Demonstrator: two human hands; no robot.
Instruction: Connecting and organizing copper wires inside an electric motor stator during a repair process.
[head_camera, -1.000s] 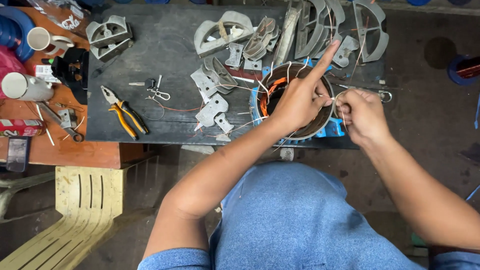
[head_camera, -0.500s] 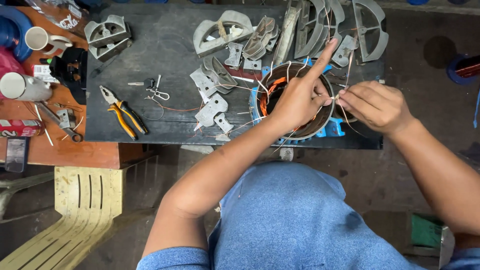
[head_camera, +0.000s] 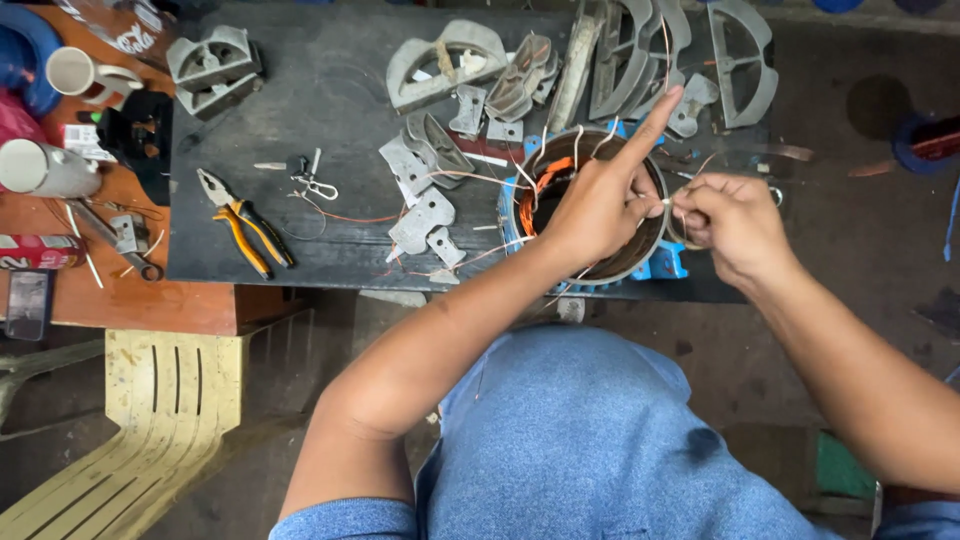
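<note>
the left hand (head_camera: 600, 205) rests on the round motor stator (head_camera: 560, 215), index finger stretched out, other fingers curled, pinching a thin wire (head_camera: 668, 200). the right hand (head_camera: 735, 222), just right of the stator, pinches the same wire. the stator lies on the dark table (head_camera: 300, 110); orange pliers (head_camera: 245, 225) lie well left of the stator.

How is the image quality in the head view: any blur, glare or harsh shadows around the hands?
Head view: soft, even light, no glare and no hard shadows; left hand and right hand over the round copper-wound motor part are fairly sharp, the thin wire between them barely resolved; pliers crisp; mild wide-angle stretching toward the edges.
</note>
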